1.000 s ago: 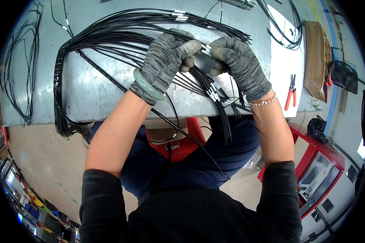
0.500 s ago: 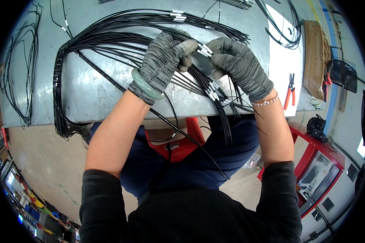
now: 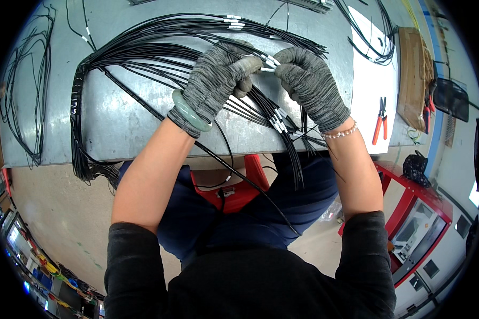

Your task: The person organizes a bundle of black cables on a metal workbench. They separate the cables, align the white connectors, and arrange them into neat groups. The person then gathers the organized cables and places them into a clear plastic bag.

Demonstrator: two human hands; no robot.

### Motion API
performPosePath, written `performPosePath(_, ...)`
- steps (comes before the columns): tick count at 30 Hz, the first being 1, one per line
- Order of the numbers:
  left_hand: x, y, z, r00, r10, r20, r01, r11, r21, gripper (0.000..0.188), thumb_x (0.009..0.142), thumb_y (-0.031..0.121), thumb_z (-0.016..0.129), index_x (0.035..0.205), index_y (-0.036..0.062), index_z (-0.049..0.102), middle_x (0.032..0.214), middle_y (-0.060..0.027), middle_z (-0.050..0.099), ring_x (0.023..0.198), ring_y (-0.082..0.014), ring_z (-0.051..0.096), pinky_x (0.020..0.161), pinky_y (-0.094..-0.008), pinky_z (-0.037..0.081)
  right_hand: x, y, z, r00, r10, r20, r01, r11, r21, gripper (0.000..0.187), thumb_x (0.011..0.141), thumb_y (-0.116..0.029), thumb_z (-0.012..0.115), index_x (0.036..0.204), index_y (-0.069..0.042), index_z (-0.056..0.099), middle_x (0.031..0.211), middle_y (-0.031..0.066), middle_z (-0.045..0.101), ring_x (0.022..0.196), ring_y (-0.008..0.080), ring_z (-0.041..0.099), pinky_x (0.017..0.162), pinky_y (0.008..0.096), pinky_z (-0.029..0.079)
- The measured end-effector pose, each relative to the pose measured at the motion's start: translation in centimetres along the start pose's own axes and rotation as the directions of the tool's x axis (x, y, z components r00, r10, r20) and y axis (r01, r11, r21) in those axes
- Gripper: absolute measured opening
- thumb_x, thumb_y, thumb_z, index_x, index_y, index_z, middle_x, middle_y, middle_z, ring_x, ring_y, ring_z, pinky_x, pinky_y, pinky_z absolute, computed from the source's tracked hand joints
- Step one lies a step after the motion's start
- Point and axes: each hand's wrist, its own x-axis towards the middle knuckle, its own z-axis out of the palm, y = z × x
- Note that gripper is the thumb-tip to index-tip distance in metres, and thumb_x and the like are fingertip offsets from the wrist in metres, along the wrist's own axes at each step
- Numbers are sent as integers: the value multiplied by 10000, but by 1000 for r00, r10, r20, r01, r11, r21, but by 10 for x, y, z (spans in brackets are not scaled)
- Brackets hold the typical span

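Note:
A thick bundle of thin black cables [image 3: 138, 53] fans out to the right across the metal table. Several of its strands carry white labels. My left hand [image 3: 218, 72], in a grey knit glove, pinches black cables near their white labels [image 3: 270, 63]. Just to the right, my gloved right hand [image 3: 306, 74] closes its fingers on the labelled cable ends. The fingertips partly hide what each hand grips. Below the hands, another group of cables with white labels [image 3: 278, 121] lies bunched and hangs over the table's near edge.
Red-handled pliers [image 3: 380, 121] lie on a white sheet [image 3: 361, 90] at the right, beside a cardboard box [image 3: 411, 80]. Loose black cable coils rest at far left [image 3: 24, 85] and upper right [image 3: 380, 50]. One thick black cable [image 3: 239, 173] runs down over my lap.
My right hand has shifted slightly left, nearer my left hand. The white labels between the hands have spread apart, with one now lying below the others.

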Motion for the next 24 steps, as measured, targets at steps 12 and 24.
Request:
performPosePath(12,3,-4,1,996,-49,-72,38,988,-150,278,844,296,613,820,18,603,599,-36,544,464,-95,471,416,-212,360,-6,-8,5,1000,23,14,-25,985,173,131,793,-58,622,922,-33,619,769,26,613,647,78,554,593,210,472)
performPosePath(24,0,-1,3,996,-50,-76,38,988,-149,283,852,279,606,824,-1,633,577,-41,548,470,-97,481,422,-213,362,-6,-2,9,995,-15,-102,26,994,103,181,767,-42,644,939,-27,590,801,25,596,733,75,559,639,207,482)
